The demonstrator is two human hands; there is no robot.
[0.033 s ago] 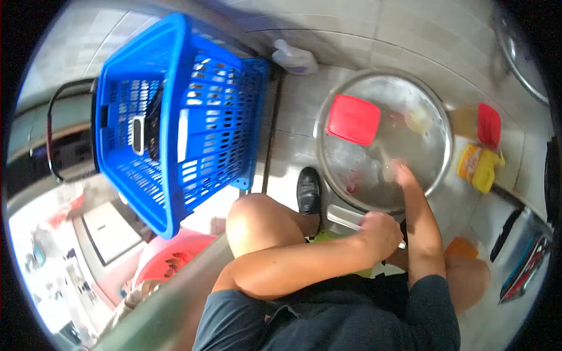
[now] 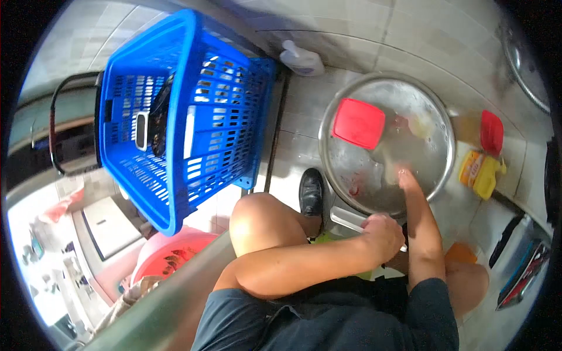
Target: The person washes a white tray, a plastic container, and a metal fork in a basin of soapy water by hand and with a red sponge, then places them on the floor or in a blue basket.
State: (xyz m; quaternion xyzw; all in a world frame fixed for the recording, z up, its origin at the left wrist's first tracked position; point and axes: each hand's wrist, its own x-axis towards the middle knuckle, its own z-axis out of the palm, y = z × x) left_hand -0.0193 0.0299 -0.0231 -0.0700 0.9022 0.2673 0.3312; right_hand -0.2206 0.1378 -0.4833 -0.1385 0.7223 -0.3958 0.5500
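My left hand [image 2: 383,237] is closed around a long, flat, pale piece [image 2: 348,218] with a rounded end, held just outside the near rim of a round metal basin [image 2: 328,175]. What kind of thing it is I cannot make out. My right hand [image 2: 405,177] reaches into the cloudy water in the basin. Its fingers are blurred and partly under the surface, beside a pale shape. A red square lid or container [image 2: 359,123] floats at the basin's left side. A yellowish, translucent thing [image 2: 421,125] lies at the far right of the water.
A blue plastic basket [image 2: 181,117] stands at the left, with dark items inside. Behind the basin is a white bottle [image 2: 303,61]. To its right are a red-topped container [image 2: 492,133] and a yellow jug [image 2: 481,174]. A pink tub [image 2: 153,257] sits at lower left.
The whole view has shifted slightly, so things sit a little farther right and lower. Both hands keep nearly the same places relative to the basin.
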